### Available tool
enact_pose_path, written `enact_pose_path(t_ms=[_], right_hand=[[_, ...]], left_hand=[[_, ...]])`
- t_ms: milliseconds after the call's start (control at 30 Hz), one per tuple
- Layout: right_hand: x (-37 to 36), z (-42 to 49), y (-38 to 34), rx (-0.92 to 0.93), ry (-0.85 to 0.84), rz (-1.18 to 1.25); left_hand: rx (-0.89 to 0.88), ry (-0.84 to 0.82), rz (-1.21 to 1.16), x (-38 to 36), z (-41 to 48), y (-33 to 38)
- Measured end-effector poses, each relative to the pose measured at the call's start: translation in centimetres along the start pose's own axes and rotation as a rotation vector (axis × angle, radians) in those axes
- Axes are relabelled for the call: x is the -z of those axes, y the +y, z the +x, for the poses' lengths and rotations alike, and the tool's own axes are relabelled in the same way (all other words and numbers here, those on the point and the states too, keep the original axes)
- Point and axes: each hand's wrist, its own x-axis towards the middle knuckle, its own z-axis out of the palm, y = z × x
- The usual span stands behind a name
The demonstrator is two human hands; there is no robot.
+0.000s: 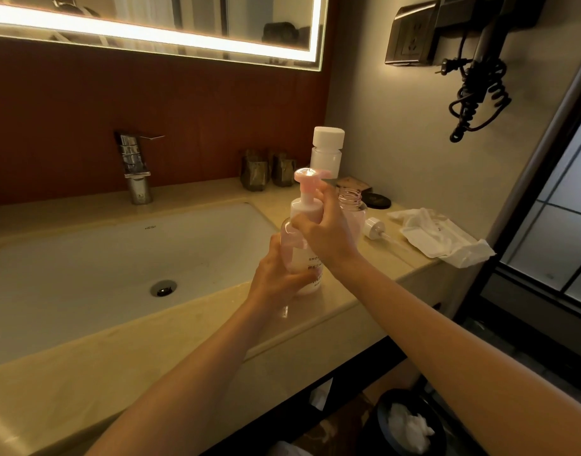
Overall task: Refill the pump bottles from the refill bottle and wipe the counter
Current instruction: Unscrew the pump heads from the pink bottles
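Near the counter's (386, 266) front edge, beside the sink (85, 255), the left hand (276, 274) grips a pink pump bottle (291, 245) while the right hand (322, 232) grasps its pump collar. Just behind stand an uncapped pink bottle (350, 196) and the white-capped refill bottle (327, 153). A loose pump (374, 227) and a crumpled white cloth (440, 238) lie toward the right edge.

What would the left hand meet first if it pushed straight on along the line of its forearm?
Probably the uncapped pink bottle standing just beyond the pump bottle that the left hand grips; the white-capped refill bottle is farther back. Depth is hard to judge here.
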Motion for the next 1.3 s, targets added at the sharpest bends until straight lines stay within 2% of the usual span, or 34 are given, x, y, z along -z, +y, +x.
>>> enact_pose_path(t_ms=[200, 433, 633, 900, 1067, 1300], right_hand=[[-0.3, 0.2, 0.2, 0.048, 0.189, -0.221], [-0.2, -0.2, 0.0, 0.046, 0.069, -0.045], [-0.5, 0.0, 0.5, 0.053, 0.203, -0.259], [-0.2, -0.4, 0.1, 0.04, 0.017, -0.117], [-0.4, 0.0, 0.6, 0.087, 0.118, -0.201], [0.4, -0.2, 0.7, 0.091, 0.077, -0.026]], left_hand=[[0.01, 0.0, -0.038, 0.0, -0.3, 0.1], [0.001, 0.005, -0.007, 0.1, -0.2, 0.1], [0.009, -0.001, -0.018, 0.0, -0.2, 0.0], [0.002, 0.001, -0.015, 0.1, 0.0, -0.2], [0.012, -0.018, -0.038, 0.1, -0.2, 0.1], [0.022, 0.001, -0.001, 0.2, -0.3, 0.1]])
